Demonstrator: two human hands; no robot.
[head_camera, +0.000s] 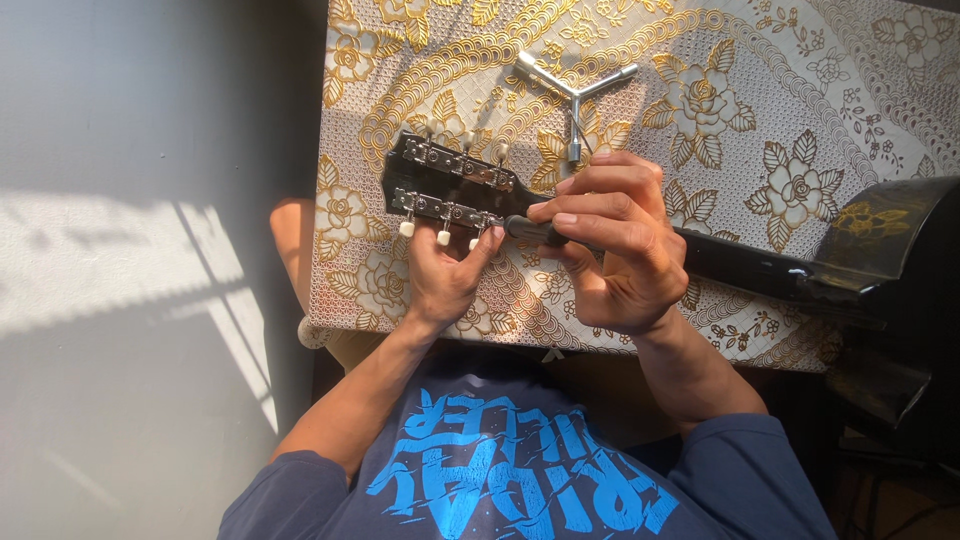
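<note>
Head view shows the left hand (440, 275) pinching a cream tuner peg on the black guitar headstock (450, 190) at nine o'clock of the right hand (615, 245), which is closed round a dark screwdriver handle (530, 230), its hidden tip probably needing steady seating.

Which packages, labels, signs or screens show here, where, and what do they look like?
No packages, signs or screens.
Shirt print: bottom centre, on the person's navy T-shirt, bright blue brush-style lettering, upside down from this view.
Nothing printed shows on the black guitar headstock that the left hand and right hand hold.
</note>
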